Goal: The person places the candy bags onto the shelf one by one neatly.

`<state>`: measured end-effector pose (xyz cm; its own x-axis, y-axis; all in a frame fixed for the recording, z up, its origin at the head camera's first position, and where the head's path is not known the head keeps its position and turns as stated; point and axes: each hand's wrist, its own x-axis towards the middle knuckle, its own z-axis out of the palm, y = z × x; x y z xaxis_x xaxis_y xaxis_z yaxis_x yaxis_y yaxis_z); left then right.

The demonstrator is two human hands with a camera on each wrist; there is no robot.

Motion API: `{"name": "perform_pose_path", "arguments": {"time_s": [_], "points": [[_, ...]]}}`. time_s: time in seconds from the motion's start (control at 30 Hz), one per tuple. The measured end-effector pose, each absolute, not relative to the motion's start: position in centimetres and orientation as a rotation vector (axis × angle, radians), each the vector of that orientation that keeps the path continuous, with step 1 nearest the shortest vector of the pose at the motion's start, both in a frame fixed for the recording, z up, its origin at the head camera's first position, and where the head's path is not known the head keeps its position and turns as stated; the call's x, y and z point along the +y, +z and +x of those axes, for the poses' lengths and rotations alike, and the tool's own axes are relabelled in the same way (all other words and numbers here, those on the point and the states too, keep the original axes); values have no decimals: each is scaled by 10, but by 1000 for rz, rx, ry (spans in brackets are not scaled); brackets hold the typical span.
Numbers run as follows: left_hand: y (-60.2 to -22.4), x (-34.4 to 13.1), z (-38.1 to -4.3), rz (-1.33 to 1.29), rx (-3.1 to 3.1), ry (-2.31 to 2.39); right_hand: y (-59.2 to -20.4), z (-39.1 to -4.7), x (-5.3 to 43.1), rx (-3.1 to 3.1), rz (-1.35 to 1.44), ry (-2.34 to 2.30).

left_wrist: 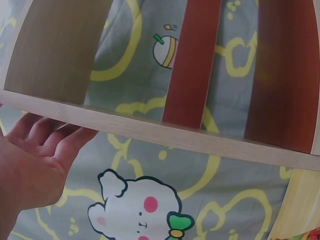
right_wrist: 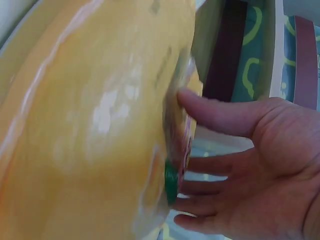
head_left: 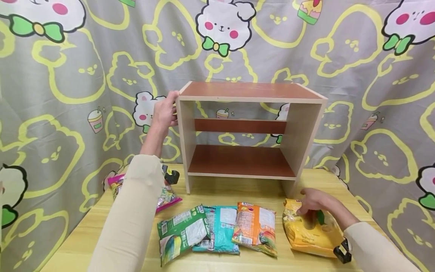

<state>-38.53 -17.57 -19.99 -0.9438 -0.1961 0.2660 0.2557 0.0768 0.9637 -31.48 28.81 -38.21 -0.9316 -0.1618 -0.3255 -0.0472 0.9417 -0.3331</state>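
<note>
A small two-tier shelf (head_left: 238,160) with red-brown boards and pale side panels stands upright on the table. My left hand (head_left: 165,111) holds its upper left corner; the left wrist view shows the fingers (left_wrist: 65,142) along the outside of the side panel. At the right, a plump yellow snack bag (head_left: 314,236) lies on the table in front of the shelf. Over its upper end reaches my right hand (head_left: 314,200), fingers extended. In the right wrist view the thumb (right_wrist: 220,115) overlaps the printed face of the bag, and the fingertips lie at its edge, partly hidden.
A green bag (head_left: 183,232), a teal bag (head_left: 222,230) and an orange bag (head_left: 256,228) lie in a row before the shelf, the green overlapping the teal. Partly behind my left forearm is a pink-edged bag (head_left: 170,198). A patterned curtain (head_left: 136,68) surrounds the wooden table (head_left: 85,234).
</note>
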Motion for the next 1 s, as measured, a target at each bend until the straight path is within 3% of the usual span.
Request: {"name": "perform_pose_path", "arguments": {"time_s": [0.5, 1.0], "points": [[-202, -174, -387, -67, -2022, -1923, -373, -301, 336, 2684, -24, -462], [-202, -174, -386, -75, -1992, -1936, -383, -291, 349, 2412, 149, -737]]}}
